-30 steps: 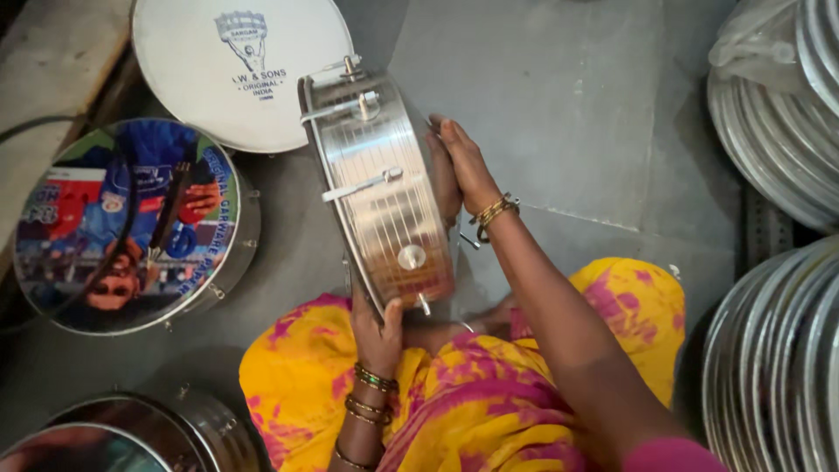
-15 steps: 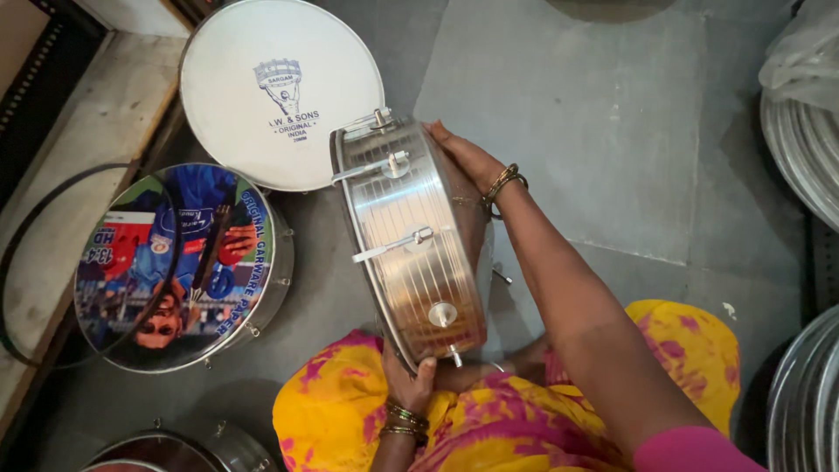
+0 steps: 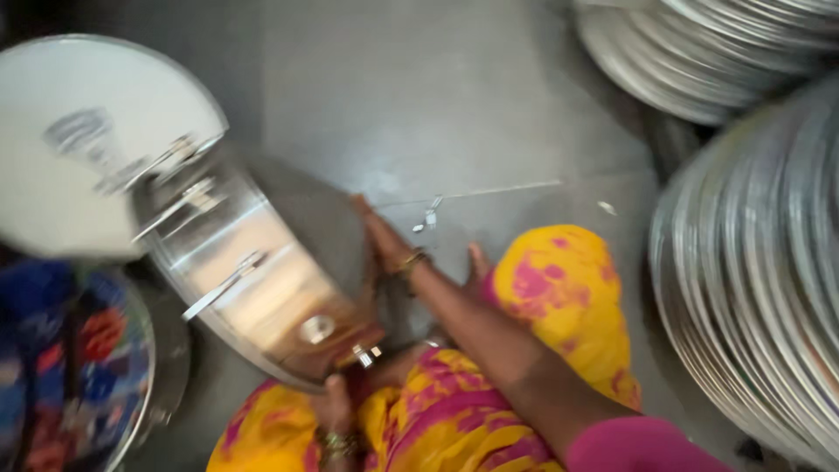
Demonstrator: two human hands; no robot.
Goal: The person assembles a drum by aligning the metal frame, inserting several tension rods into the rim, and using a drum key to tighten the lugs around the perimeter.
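I hold a shiny steel drum shell [image 3: 262,280] on its side over my lap; it has tension rods and lugs along its wall. My left hand [image 3: 330,404] grips its near lower rim by a small metal lug. My right hand [image 3: 377,240] lies flat against the drum's far right side, bangles at the wrist. My knees in yellow and pink cloth [image 3: 559,288] are under the drum. The picture is blurred by motion.
A white round drum skin [image 3: 79,149] lies on the grey floor at the left, touching the drum. A drum with a colourful printed skin [image 3: 61,376] sits at lower left. Stacks of steel rings [image 3: 752,280] fill the right side and top right. A small metal fitting [image 3: 428,214] lies on the floor.
The view has swung right and closer, bringing the ring stacks into sight. The drum stays in both hands, tilted a little more toward the white skin.
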